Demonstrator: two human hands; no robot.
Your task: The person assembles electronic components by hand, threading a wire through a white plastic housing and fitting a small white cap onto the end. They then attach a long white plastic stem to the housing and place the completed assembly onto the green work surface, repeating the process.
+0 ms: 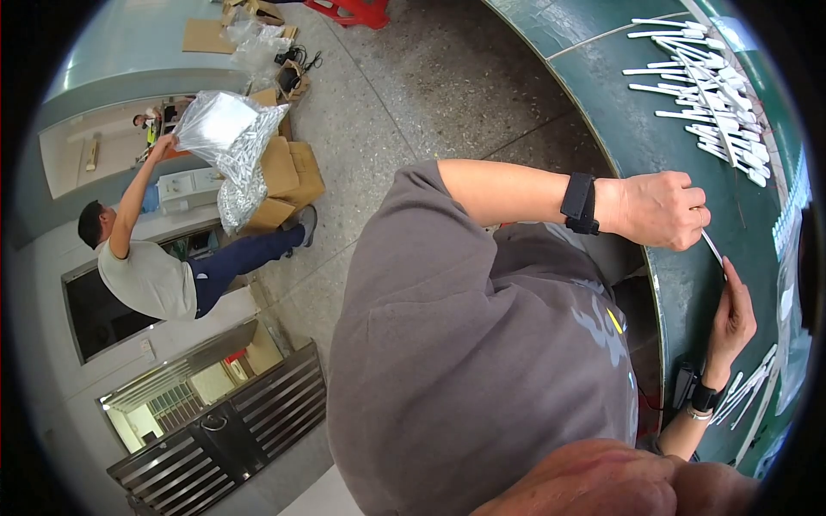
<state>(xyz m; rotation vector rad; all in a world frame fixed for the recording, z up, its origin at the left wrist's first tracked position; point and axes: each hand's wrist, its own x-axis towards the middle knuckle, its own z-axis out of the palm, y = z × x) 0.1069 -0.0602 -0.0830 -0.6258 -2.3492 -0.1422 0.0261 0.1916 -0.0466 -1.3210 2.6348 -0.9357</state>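
Note:
Over a green worktable, my left hand, with a black band at its wrist, is closed, knuckles up. Between its fingertips and my right hand runs a thin white strip. My right hand holds the strip's other end by the fingertips; its remaining fingers are partly hidden. Beyond my left hand lies a spread of slender white stick-like pieces with thicker ends. More white sticks lie beside my right wrist. What the strip is for its kind I cannot make out.
A co-worker lifts a clear plastic bag of silvery pieces beside open cardboard boxes. A red plastic stool stands on the floor. Near my right wrist is a small black object. Clear plastic wrapping lines the table's side.

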